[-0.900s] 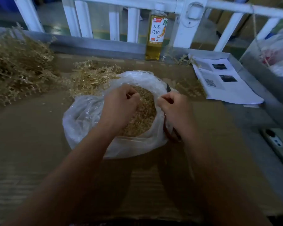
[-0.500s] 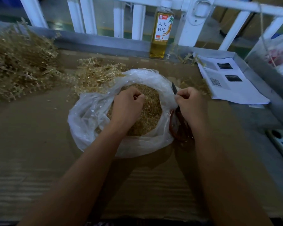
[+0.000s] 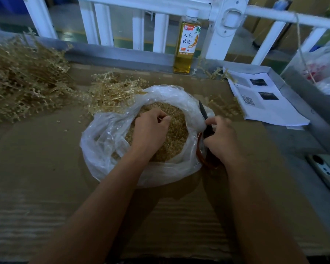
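Fig.: clear plastic bag, mouth open, lying at centre of a brown cardboard sheet and filled w/ small golden cut pieces. L hand is inside the bag mouth, resting on the pieces, fingers curled inward w/ thumb tip against forefinger; whether anything is pinched between them cannot be told. R hand sits at the bag's right rim, touching the plastic, fingers curled tight round scissors: the dark blade tip points up and away past the knuckles, and orange-brown handle loops show below the hand against the bag wall; blades look together. Just behind the bag, touching its far-left rim, lies a small heap of pale dried sprigs; a larger sprig pile is at far left of the sheet. Far edge: a bottle of yellow liquid, upright, white cap, printed label, standing before a white railing. Right of the bag, apart from it: a printed paper w/ QR code and two dark photos. Near right edge on the grey surface: a phone, camera side up.
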Tool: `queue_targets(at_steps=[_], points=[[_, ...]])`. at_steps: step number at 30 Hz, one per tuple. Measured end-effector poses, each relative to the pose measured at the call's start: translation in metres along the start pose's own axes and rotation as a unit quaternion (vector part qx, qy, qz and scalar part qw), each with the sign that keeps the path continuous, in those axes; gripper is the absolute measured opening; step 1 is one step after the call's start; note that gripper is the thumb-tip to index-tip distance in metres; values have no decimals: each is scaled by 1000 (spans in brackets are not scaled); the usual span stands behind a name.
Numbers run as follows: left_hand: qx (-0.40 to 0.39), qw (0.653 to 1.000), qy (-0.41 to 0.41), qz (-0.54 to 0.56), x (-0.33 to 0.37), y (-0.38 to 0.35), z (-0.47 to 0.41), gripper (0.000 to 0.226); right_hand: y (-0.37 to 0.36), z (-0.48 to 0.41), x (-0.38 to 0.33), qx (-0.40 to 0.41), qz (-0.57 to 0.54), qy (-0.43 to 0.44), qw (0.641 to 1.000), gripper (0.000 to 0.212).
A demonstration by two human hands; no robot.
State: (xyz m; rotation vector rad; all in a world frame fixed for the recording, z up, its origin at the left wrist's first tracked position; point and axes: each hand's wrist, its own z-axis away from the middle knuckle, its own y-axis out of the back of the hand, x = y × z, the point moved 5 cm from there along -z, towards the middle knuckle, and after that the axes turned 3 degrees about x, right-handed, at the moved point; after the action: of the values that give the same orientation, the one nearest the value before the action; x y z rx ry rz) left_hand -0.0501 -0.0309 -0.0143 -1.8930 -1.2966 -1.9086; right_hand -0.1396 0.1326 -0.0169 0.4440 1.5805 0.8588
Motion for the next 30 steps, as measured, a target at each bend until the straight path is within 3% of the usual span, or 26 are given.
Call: queue_targets(at_steps=[4, 7, 11, 15, 18, 22, 25, 27, 30], points=[[-4, 1000, -1, 18, 0, 0, 0, 17, 18, 7, -1, 143, -79, 27, 986, 39], [-18, 998, -4, 53, 2, -1, -1, 21, 25, 10, -17, 178, -126, 77, 973, 33], [-59, 983, 26, 174, 7, -4, -2, 27, 18, 8, -46, 148, -186, 134, 962, 40], [-101, 935, 110, 322, 11, -13, -6, 25, -8, 7, -67, 55, -205, 166, 963, 38], [-82, 901, 125, 408, 7, -13, -9, 21, -23, 12, -73, 22, -201, 191, 960, 38], [-24, 900, 102, 424, -1, -6, -11, 23, -22, 13, -74, 60, -129, 216, 966, 26], [8, 905, 81, 417, 0, -1, -13, 25, -29, 7, -70, -16, -68, 187, 980, 33], [15, 914, 71, 398, 1, 0, -15, 24, -37, 3, -70, -51, -24, 189, 980, 44], [-13, 925, 62, 374, 4, -1, -14, 23, -40, -4, -71, -11, -24, 191, 981, 30]])
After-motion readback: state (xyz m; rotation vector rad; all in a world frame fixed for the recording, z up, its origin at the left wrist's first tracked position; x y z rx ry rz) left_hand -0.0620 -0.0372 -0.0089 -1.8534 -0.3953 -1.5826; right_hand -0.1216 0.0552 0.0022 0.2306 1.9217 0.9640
